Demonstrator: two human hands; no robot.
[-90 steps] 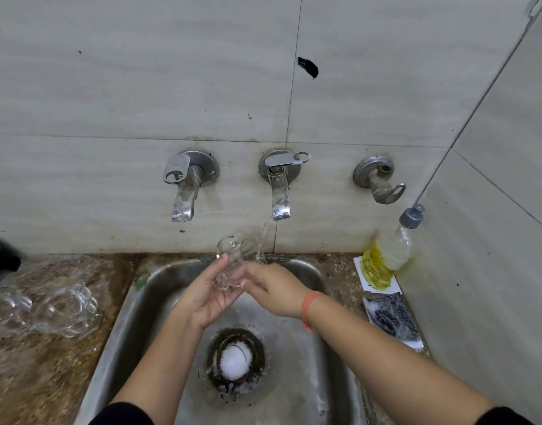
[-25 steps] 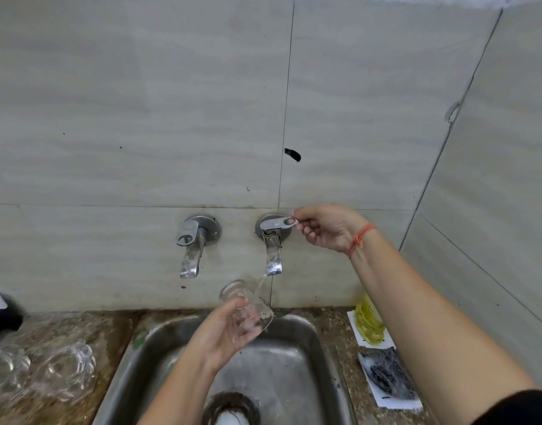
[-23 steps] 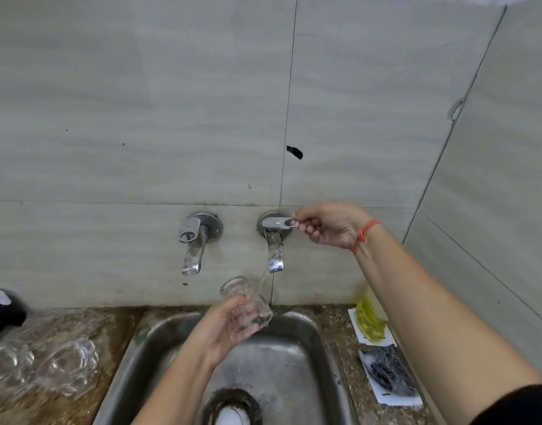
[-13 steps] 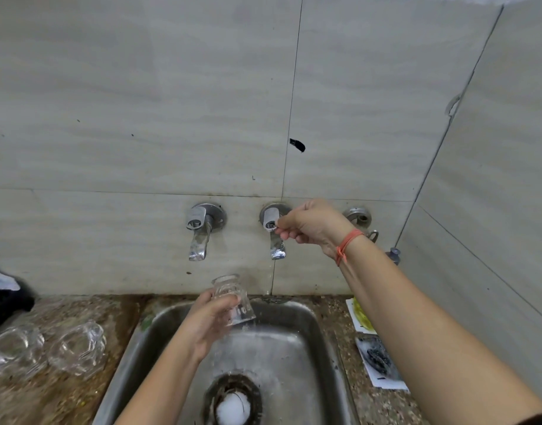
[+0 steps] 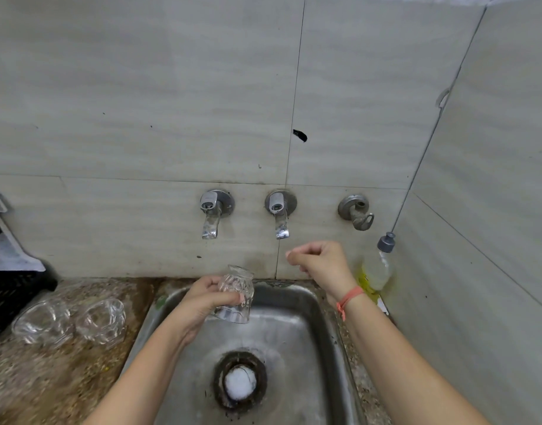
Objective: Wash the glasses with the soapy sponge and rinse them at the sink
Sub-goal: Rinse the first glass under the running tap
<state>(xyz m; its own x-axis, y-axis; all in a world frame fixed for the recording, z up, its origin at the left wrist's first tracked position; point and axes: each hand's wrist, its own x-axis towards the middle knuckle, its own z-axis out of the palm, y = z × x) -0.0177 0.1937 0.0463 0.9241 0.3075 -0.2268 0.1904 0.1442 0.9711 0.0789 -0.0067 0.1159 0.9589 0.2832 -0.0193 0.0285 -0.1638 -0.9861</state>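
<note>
Right hand has left the tap, fingers curled, empty; left hand grips ribbed clear glass over steel sink.

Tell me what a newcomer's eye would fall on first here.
The clear glass gripped in the left hand over the steel sink, at the centre, draws the eye first. Next comes the white lump of foam sitting in the dark drain at the bottom. Then there is the right hand, curled and holding nothing, below and right of the middle tap.
</note>
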